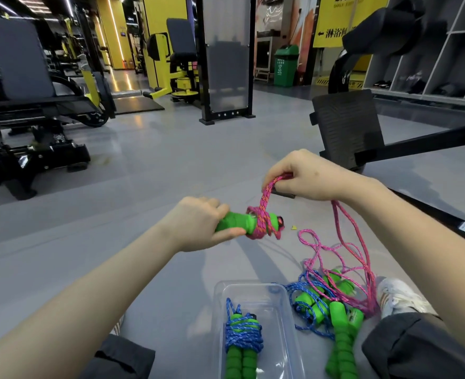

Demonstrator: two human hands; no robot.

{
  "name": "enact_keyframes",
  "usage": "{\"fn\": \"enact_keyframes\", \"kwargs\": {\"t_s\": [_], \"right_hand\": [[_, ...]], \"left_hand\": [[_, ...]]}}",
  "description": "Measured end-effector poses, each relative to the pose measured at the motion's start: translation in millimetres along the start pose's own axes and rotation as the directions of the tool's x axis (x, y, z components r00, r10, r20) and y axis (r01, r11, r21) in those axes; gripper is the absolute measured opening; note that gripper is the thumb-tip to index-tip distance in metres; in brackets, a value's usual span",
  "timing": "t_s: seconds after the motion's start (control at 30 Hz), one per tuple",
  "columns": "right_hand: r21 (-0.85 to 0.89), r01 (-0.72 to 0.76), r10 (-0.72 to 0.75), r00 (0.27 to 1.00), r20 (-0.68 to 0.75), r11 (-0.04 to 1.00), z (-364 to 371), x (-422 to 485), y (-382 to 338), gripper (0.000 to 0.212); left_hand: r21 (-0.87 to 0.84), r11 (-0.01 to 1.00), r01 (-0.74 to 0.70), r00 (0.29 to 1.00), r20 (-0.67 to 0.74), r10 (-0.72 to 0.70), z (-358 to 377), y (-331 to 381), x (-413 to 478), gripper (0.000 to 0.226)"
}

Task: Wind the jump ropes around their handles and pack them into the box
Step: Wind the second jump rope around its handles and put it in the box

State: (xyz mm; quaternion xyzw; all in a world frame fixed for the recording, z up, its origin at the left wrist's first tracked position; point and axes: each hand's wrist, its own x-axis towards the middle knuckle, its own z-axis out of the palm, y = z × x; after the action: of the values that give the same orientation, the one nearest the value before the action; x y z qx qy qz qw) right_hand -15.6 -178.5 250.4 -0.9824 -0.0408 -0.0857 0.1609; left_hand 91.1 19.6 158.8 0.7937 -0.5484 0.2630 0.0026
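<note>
- Loads of gym gear is sitting in the background: black and yellow weight machines [171, 64] across the grey floor [149, 160], a green bin [286, 65] further back, and grey shelving [431, 56] running along the right side.
- Person is sitting on that floor with dark trouser legs [417, 348] poking in at the bottom corners and a white sneaker [398, 296] showing near the right knee.
- Clear plastic box [286, 337] is resting on the floor between the knees, with one finished jump rope [242, 340] lying inside it, blue cord wrapped round its paired green handles.
- Just right of the box, a messy pile [332, 305] of green handles and loose blue cord is lying on the floor, touching the box's side.
- Pink rope [343, 258] is trailing from the right hand down in loose loops onto that pile.
- Left hand [198, 222] is gripping the green handles [242, 222] by the foam end, fingers curled snug around them, holding them roughly level in the air above the floor.
- Right hand [308, 176] is pinching the pink rope tight between thumb and fingers, pulling it up taut from the handles.
- Few turns of pink cord are sitting bunched around the handles' far end.
- Tiny yellow scrap [294, 227] is lying on the floor just past the handles.
</note>
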Motion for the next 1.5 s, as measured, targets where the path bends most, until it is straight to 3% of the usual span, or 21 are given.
{"fn": "enact_keyframes", "kwargs": {"t_s": [0.13,0.23,0.33,0.4,0.47,0.53,0.6,0.7,0.83,0.93,1.07,1.17,1.27,1.37,1.43,1.5], "right_hand": [[-0.087,0.04,-0.046,0.997,-0.069,0.995,23,-3,22,0.033],[-0.07,0.048,-0.055,0.994,-0.095,0.996,45,-5,30,0.031],[0.11,-0.017,0.019,1.0,-0.017,0.994,67,-3,39,0.023],[0.234,-0.112,0.102,0.993,0.054,0.966,73,-6,42,0.019],[0.209,-0.172,0.145,0.98,0.137,0.963,76,-11,35,0.01],[0.321,-0.165,0.137,0.984,0.11,0.933,78,-7,27,0.024],[0.418,-0.169,0.153,0.986,0.072,0.893,74,-3,19,0.019],[0.428,-0.261,0.19,0.961,0.203,0.865,63,-2,18,0.02],[0.368,-0.276,0.135,0.921,0.365,0.888,40,-4,11,0.021],[0.353,-0.226,0.068,0.911,0.408,0.908,21,-6,0,0.019],[0.396,-0.107,0.041,0.984,0.172,0.912,5,-6,-3,0.028],[0.471,-0.066,0.034,0.997,0.076,0.88,9,-5,6,0.026],[0.528,-0.078,0.049,0.996,0.068,0.846,24,-4,20,0.02],[0.699,-0.145,0.075,0.989,0.13,0.7,48,-10,37,0.016],[0.81,-0.173,0.082,0.985,0.154,0.56,60,-13,43,0.01],[0.841,-0.17,0.108,0.985,0.133,0.514,66,-13,43,0.025]], "left_hand": [[-0.146,0.961,-0.236,0.97,-0.093,0.224,-7,5,3,0.071],[-0.185,0.946,-0.265,0.956,-0.176,0.234,-18,12,8,0.07],[-0.264,0.937,-0.23,0.955,-0.245,0.166,-18,18,10,0.064],[-0.354,0.921,-0.165,0.963,-0.259,0.073,-15,19,8,0.069],[-0.431,0.9,-0.061,0.969,-0.242,-0.05,-14,18,7,0.076],[-0.487,0.868,0.097,0.967,-0.161,-0.198,-16,18,9,0.077],[-0.52,0.817,0.249,0.943,-0.061,-0.326,-16,18,12,0.067],[-0.483,0.744,0.461,0.868,0.072,-0.491,-11,9,15,0.045],[-0.296,0.756,0.584,0.81,0.153,-0.566,-3,-5,8,0.048],[-0.078,0.873,0.481,0.872,0.148,-0.467,3,-9,3,0.059],[0.017,0.97,0.242,0.966,0.091,-0.242,9,-17,-8,0.1],[-0.05,0.999,0.009,1.0,0.003,-0.008,2,-14,-10,0.084],[-0.129,0.968,-0.217,0.974,-0.086,0.207,0,-3,-7,0.07],[-0.236,0.939,-0.252,0.956,-0.21,0.204,-11,12,0,0.067],[-0.316,0.928,-0.198,0.958,-0.263,0.114,-15,18,2,0.068],[-0.429,0.9,-0.077,0.969,-0.245,-0.034,-14,21,3,0.071]]}}
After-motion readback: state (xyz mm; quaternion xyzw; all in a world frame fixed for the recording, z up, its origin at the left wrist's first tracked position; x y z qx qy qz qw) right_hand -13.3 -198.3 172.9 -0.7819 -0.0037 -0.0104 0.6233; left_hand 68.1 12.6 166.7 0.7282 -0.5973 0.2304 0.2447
